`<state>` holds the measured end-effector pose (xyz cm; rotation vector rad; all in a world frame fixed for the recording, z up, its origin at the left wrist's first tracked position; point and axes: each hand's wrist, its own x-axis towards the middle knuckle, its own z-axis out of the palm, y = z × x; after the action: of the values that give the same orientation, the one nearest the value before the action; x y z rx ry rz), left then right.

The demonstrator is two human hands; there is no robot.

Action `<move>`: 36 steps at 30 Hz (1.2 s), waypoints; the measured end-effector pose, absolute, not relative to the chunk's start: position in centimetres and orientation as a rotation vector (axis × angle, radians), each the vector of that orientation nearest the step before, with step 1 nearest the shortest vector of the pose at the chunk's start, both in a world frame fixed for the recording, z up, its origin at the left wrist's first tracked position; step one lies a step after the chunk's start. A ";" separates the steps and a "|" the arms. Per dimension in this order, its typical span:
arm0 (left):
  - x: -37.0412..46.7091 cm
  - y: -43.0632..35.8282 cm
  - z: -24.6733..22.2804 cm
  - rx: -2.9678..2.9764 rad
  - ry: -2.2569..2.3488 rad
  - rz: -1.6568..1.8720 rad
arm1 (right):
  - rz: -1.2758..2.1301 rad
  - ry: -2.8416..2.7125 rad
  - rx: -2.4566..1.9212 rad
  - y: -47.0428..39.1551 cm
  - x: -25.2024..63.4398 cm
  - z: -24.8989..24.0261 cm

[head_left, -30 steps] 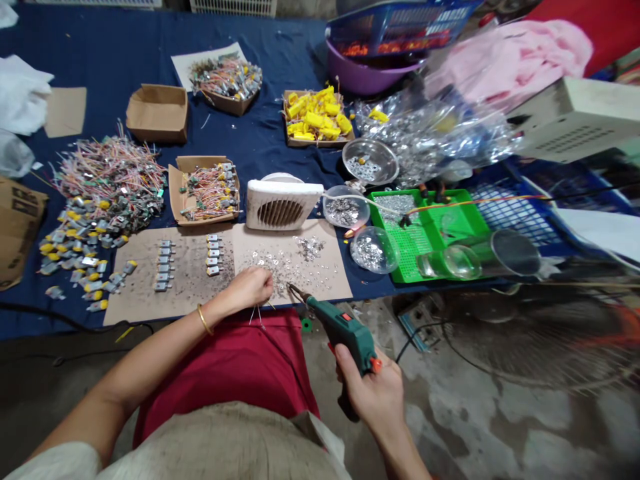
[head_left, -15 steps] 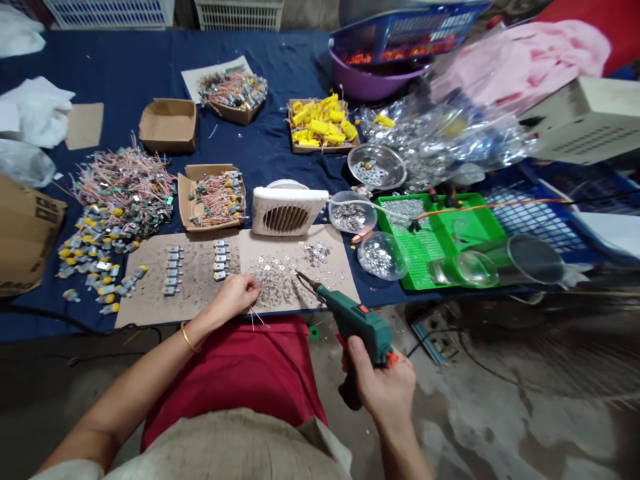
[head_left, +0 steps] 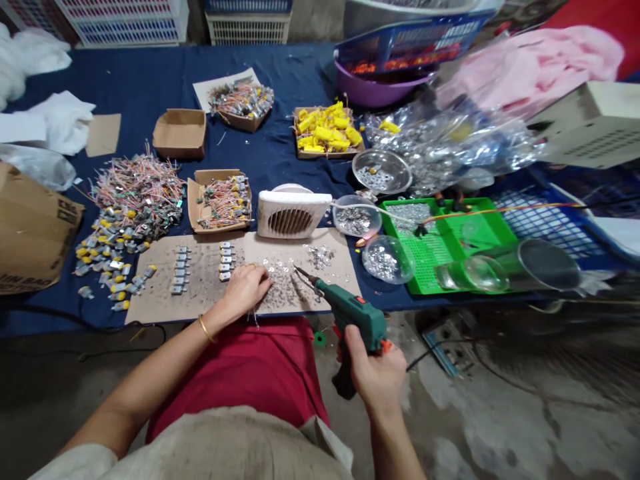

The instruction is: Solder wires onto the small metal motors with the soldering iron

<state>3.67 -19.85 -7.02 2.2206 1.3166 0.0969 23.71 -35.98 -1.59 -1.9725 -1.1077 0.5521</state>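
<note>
In our right hand (head_left: 383, 380) we hold a green pistol-shaped soldering tool (head_left: 357, 313) with orange parts; the fingers are closed around its black handle. Its thin dark tip points over the small silver metal pieces (head_left: 280, 288), which lie scattered on the flat brown cardboard sheets (head_left: 163, 308). We cannot tell if the tip touches them. Our left hand (head_left: 247, 288) rests at the near edge of the cardboard, its fingers bent. Thin pale wires (head_left: 257, 321) hang just below it, but we cannot tell if the fingers pinch them.

To the left of this hand, small silver cylindrical motors (head_left: 226, 260) lie in two columns on the cardboard. Beyond the sheets stands a white square vent fan (head_left: 293, 213). Left of it we see an open brown cardboard box (head_left: 196, 212) with wired motors, and right of it two clear round plastic bowls (head_left: 387, 260) with metal pieces, beside a bright green plastic tray (head_left: 430, 257). Farther, a shallow brown box (head_left: 305, 154) carries yellow plastic parts (head_left: 327, 130), and behind it is a purple round basin (head_left: 370, 90).
</note>
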 end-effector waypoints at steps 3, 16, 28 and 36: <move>4.1 -18.7 -7.5 2.192 1.239 0.072 | 0.558 -1.097 -1.960 -35.9 23.8 -1.7; 3.1 -17.7 -8.0 2.148 1.229 0.098 | 0.595 -1.059 -1.957 -35.5 24.0 -2.6; 0.1 -19.4 -7.9 2.186 1.099 0.418 | 0.580 -1.020 -1.975 -35.6 23.4 -2.3; 0.1 -19.7 -6.9 2.506 0.831 0.112 | 0.654 -0.954 -1.954 -35.4 22.9 -2.5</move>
<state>0.14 -19.75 -6.92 2.5065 0.8315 0.1118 22.85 -35.41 -2.46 -1.9535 -0.9541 0.6537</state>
